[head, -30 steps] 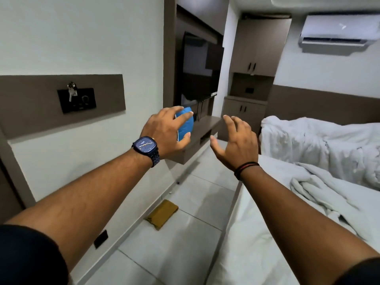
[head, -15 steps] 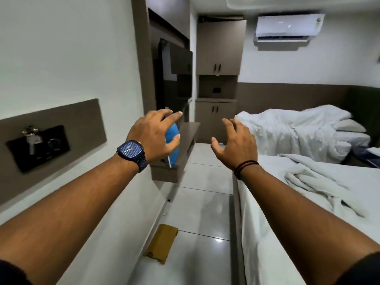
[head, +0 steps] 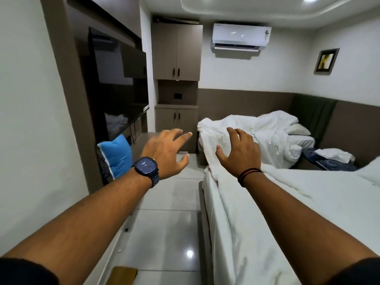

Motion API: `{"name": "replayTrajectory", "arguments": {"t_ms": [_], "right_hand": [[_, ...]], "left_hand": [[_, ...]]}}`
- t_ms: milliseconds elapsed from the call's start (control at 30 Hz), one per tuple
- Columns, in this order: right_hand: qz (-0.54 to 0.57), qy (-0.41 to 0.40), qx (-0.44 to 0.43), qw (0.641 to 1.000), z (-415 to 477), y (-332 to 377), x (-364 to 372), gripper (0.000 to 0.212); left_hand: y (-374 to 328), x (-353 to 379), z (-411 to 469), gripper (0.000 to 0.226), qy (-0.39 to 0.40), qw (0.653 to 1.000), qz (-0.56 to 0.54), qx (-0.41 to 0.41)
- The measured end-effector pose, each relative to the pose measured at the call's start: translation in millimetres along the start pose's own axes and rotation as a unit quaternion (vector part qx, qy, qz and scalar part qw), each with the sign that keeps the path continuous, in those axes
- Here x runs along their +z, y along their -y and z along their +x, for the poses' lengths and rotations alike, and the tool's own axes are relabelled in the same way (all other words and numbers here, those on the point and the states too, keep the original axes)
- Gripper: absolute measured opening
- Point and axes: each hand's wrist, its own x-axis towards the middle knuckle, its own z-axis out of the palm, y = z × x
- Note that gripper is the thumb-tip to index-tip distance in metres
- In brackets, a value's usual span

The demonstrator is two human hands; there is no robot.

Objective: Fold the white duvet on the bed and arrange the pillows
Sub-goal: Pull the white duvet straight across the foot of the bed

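Observation:
A crumpled white duvet (head: 253, 132) lies heaped on the far bed. A white pillow (head: 298, 129) sits beside it near the headboard. The near bed (head: 308, 202) is covered by a white sheet, with a rumpled strip of cloth (head: 211, 167) at its far corner. My left hand (head: 166, 153), with a blue watch on the wrist, is held out over the aisle with fingers spread and nothing in it. My right hand (head: 240, 151) is also spread and empty, in front of the duvet's near end. A blue cushion (head: 116, 155) leans on the shelf at the left.
A narrow tiled aisle (head: 170, 233) runs between the left wall and the beds. A wall-mounted TV (head: 117, 85) and a shelf stand on the left, with brown cabinets (head: 176, 89) at the end. A tan object (head: 122, 275) lies on the floor. Dark blue items (head: 329, 159) lie between the beds.
My view has swung right from the wall toward the beds. My left hand has let go of the blue cushion, which now rests on the shelf. Both hands have moved toward the far duvet.

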Motion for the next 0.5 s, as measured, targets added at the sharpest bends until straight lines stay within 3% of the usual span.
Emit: {"name": "replayTrajectory", "arguments": {"t_ms": [200, 500], "right_hand": [[0.011, 0.004, 0.036, 0.999, 77.2, -49.7, 65.3, 0.068], [-0.028, 0.009, 0.029, 0.999, 175.3, -110.7, 236.7, 0.066]], "left_hand": [[23.2, 81.0, 99.5, 0.058, -0.015, 1.000, -0.017, -0.007], [87.5, 245.6, 243.3, 0.057, -0.007, 0.997, -0.061, 0.035]]}}
